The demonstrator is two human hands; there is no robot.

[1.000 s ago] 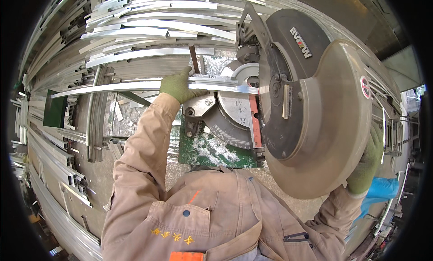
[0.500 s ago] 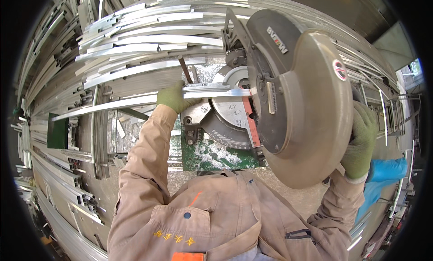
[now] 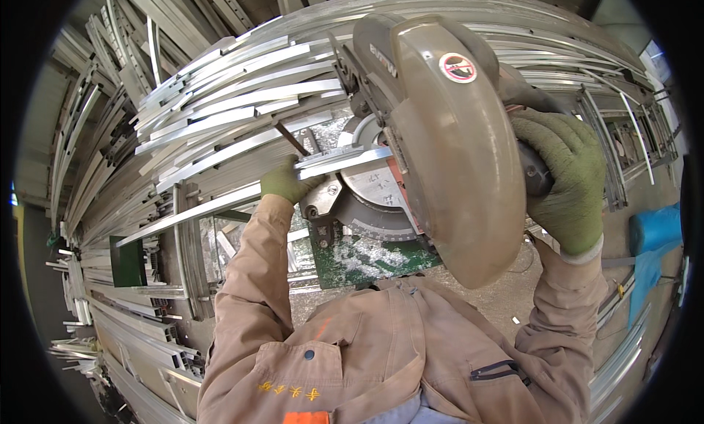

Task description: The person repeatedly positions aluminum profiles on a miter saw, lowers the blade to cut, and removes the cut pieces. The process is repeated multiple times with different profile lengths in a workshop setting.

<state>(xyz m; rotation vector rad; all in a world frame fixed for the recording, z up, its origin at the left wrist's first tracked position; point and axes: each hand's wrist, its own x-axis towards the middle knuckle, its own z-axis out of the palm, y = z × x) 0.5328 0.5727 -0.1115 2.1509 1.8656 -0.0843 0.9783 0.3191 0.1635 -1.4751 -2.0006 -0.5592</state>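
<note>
A miter saw (image 3: 447, 160) with a large brownish blade guard stands in front of me, its head raised over the round metal table (image 3: 370, 193). My right hand (image 3: 570, 176), in a green work glove, is closed around the dark saw handle (image 3: 535, 171) to the right of the guard. A long, thin aluminium bar (image 3: 198, 211) runs from the left across the saw table, and its right end goes out of sight behind the guard. Also gloved in green, my left hand (image 3: 287, 180) is closed on this bar beside the saw's fence. The blade is hidden by the guard.
Metal shavings lie over the green base (image 3: 330, 266). Stacked aluminium profiles (image 3: 242, 105) fill the area behind and left of the saw. A green block (image 3: 128, 262) stands under the bar's far-left end. Blue material (image 3: 655, 233) lies at the right.
My view has turned, so the saw head appears farther left. More of my right hand and the handle shows beside the guard. The left hand keeps its hold on the bar.
</note>
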